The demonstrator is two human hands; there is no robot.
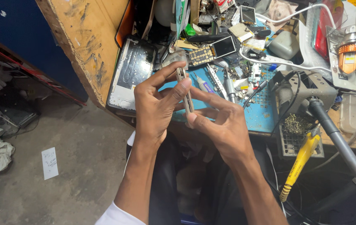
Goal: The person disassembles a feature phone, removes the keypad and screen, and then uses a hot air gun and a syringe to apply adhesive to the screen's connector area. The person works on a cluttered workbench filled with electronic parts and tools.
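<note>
Both hands hold a thin mobile phone (184, 89) edge-on above the front of a blue work mat (258, 114). My left hand (157, 106) grips the phone's upper part, thumb and fingertips pressed on its side. My right hand (219, 123) pinches its lower end with thumb and forefinger. The phone stands nearly upright, its narrow metallic edge facing the camera.
A cluttered bench holds a tablet frame (131, 73), a bare keypad circuit board with a small screen (211, 51), tweezers (215, 81), a glue tube (205, 86), white cables (278, 62), a soldering stand (301, 93) and a yellow-handled soldering iron (298, 160). Concrete floor with a paper slip (49, 162) lies left.
</note>
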